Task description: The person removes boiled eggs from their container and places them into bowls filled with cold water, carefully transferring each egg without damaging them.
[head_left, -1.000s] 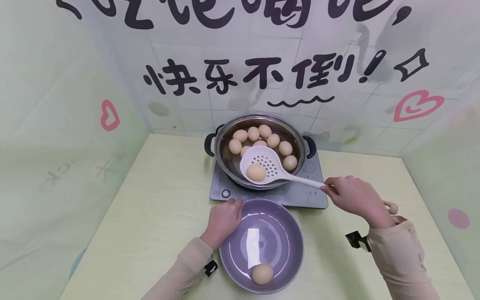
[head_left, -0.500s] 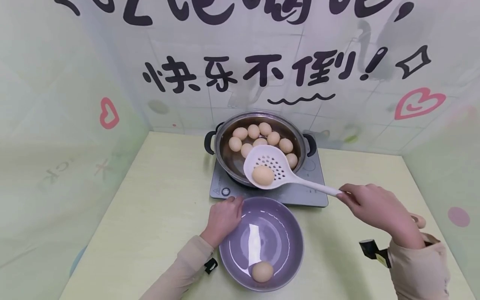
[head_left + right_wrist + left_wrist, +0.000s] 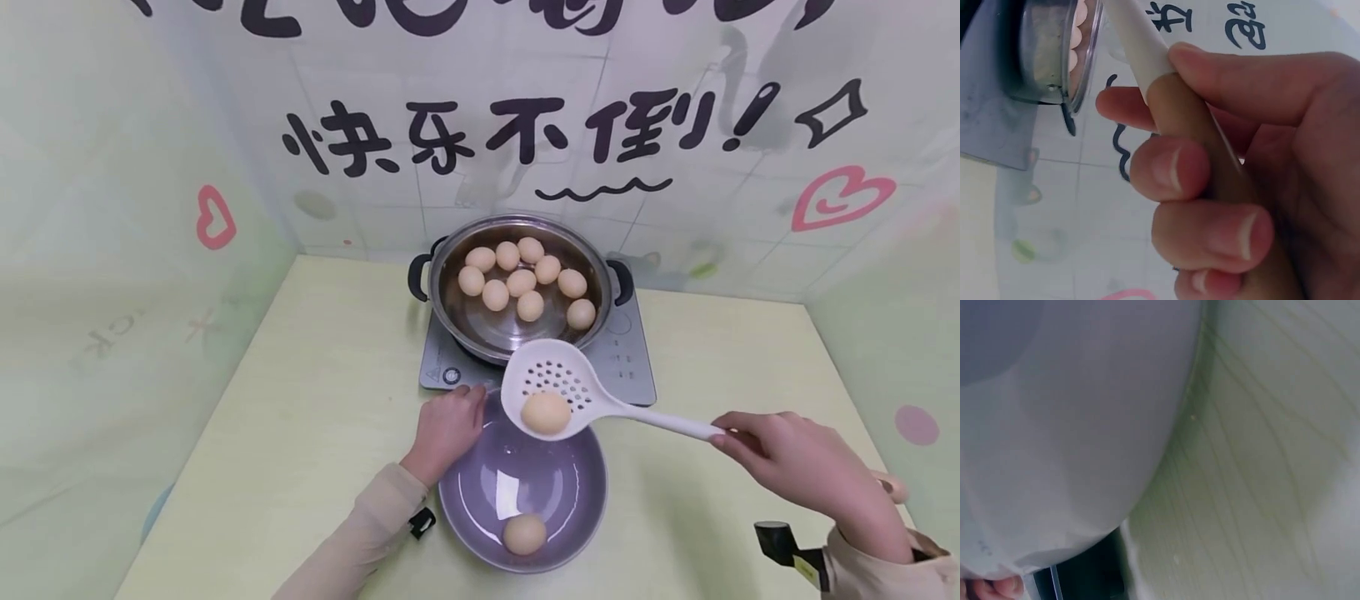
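My right hand (image 3: 806, 462) grips a white slotted spoon (image 3: 648, 418); the right wrist view shows fingers and thumb wrapped around its brown handle (image 3: 1188, 115). One egg (image 3: 547, 414) lies in the spoon's perforated head, which hangs over the far rim of a purple bowl (image 3: 573, 500). With curled fingers, my left hand (image 3: 446, 429) holds that bowl by its far left rim. A second egg (image 3: 525, 534) sits inside, towards the near side. Behind the bowl, a steel pot (image 3: 480, 325) contains several eggs (image 3: 521, 282) in what looks like water.
The pot stands on a grey induction cooktop (image 3: 637, 358), its black handles (image 3: 418, 277) jutting out sideways. Pale yellow tabletop (image 3: 315, 375) extends to either side. Printed sheeting (image 3: 360, 217) walls in the back and both sides.
My right hand has drawn the slotted spoon and its egg from over the pot towards me and rightward, to above the bowl's far rim. The left hand keeps its hold on the bowl.
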Available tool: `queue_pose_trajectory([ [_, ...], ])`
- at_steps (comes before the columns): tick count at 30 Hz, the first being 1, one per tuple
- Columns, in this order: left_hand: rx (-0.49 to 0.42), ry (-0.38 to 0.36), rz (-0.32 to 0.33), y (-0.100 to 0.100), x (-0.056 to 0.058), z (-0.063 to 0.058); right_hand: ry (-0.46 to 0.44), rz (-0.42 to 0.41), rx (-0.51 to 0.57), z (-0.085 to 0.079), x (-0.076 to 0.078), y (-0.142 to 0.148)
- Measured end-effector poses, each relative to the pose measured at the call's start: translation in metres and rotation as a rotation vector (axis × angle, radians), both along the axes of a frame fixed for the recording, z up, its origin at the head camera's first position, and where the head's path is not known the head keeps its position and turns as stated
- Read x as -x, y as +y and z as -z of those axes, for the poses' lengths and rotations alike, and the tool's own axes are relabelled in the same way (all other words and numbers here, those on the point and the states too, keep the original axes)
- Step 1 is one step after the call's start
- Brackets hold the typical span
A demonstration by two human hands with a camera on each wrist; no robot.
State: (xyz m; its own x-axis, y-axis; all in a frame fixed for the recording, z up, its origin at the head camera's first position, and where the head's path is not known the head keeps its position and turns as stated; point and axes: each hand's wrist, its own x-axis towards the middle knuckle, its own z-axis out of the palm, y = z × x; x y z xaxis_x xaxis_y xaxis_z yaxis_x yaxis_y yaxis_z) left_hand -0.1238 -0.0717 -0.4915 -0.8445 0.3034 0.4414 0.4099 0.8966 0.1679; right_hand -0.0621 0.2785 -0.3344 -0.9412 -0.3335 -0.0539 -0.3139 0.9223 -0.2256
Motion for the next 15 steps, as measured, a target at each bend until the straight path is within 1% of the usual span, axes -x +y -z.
queue_pose_trajectory([
  [7,-0.002,0.011,0.010,0.000,0.001,-0.003,-0.035,-0.021,0.034,0.018,-0.007,0.010],
  [13,-0.004,0.010,0.010,0.000,0.000,-0.003,-0.061,-0.032,0.077,0.032,-0.005,0.016],
  [15,-0.002,0.006,0.007,0.000,0.000,-0.003,-0.089,-0.030,0.091,0.034,-0.003,0.017],
])
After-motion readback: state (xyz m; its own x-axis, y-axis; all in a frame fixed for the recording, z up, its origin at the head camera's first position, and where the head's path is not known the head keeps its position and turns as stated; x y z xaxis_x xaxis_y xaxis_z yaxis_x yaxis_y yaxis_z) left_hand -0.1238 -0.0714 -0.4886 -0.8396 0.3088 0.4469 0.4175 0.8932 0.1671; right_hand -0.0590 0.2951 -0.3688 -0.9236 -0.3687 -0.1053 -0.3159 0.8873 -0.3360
